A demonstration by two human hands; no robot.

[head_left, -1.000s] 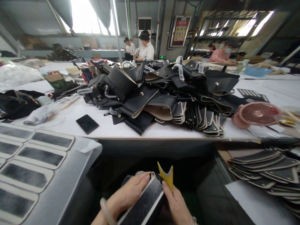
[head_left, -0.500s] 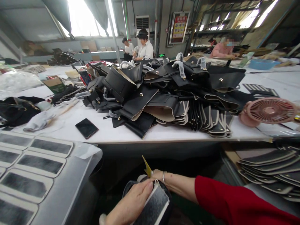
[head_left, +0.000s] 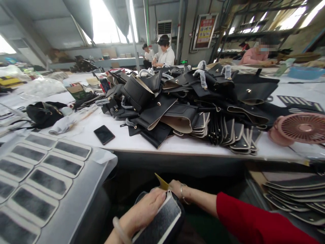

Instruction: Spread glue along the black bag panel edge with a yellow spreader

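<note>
A black leather piece [head_left: 165, 217] with a pale edge lies low in front of me, its far end at my hands. My left hand [head_left: 149, 205], a pale bangle at its wrist, is closed over the upper left side of this piece. My right hand [head_left: 177, 189], below a red sleeve, is closed at the far end, beside a thin yellow tool [head_left: 161, 182] that sticks up between the hands. The fingertips of my right hand are partly hidden, and I cannot make out exactly how they hold the yellow tool.
Black leather bag parts [head_left: 177, 112] are heaped on the white table [head_left: 127, 145], near a phone [head_left: 104, 134] and a pink fan [head_left: 299, 127]. Dark panels [head_left: 57, 164] lie in rows on the left. Stacked flaps [head_left: 299, 193] stand at the right. People sit farther back.
The view has turned left, so the table things appear farther right. My right hand has moved slightly away from my left, and the yellow tool leans more to the left.
</note>
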